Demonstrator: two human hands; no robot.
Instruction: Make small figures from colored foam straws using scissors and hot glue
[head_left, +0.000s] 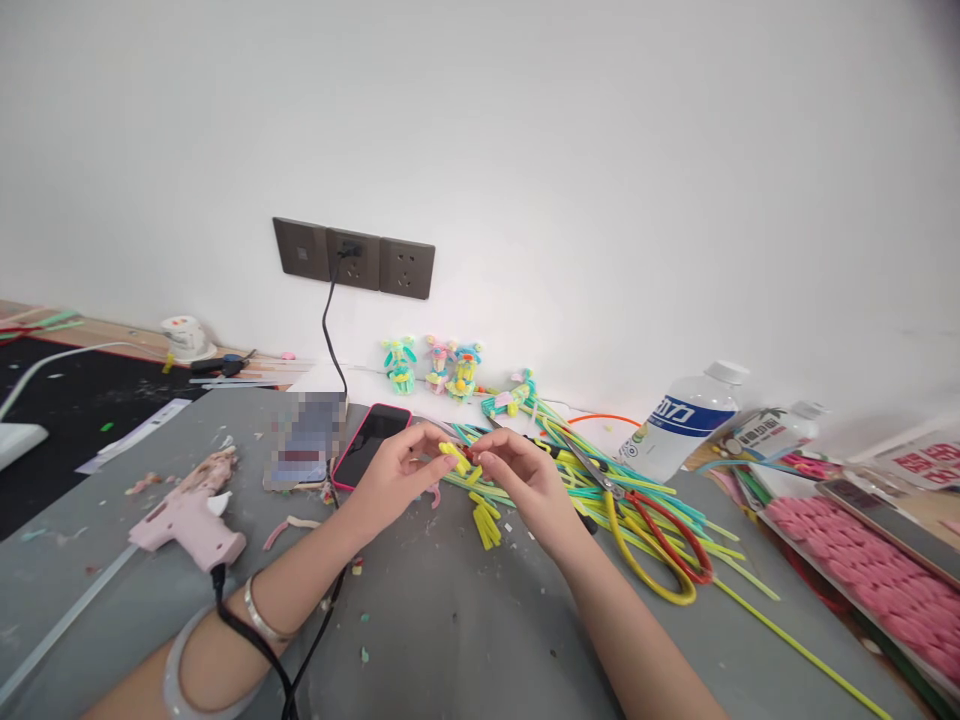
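My left hand (pixel 409 470) pinches a yellow fuzzy pipe cleaner piece (pixel 454 457) between thumb and fingers. Close against it, my right hand (pixel 525 482) has thumb and forefinger pressed together; a tiny reddish bit shows at the tips, too small to make out. Below the hands lie short cut yellow pipe cleaner pieces (pixel 486 524) on the grey mat. Scissors (pixel 651 540) with yellow and red handles rest to the right, on a spread of long green, yellow and teal pipe cleaners (pixel 705 528). A pink hot glue gun (pixel 191 522) lies left of my left forearm.
Several small pipe cleaner figures (pixel 400 366) stand along the wall. Two phones, one pink-edged (pixel 373 440), lie behind my left hand. A bottle (pixel 686 420) leans at the right, near a pink braided item (pixel 870 575). A black cord (pixel 327 330) runs from the wall socket (pixel 354 260).
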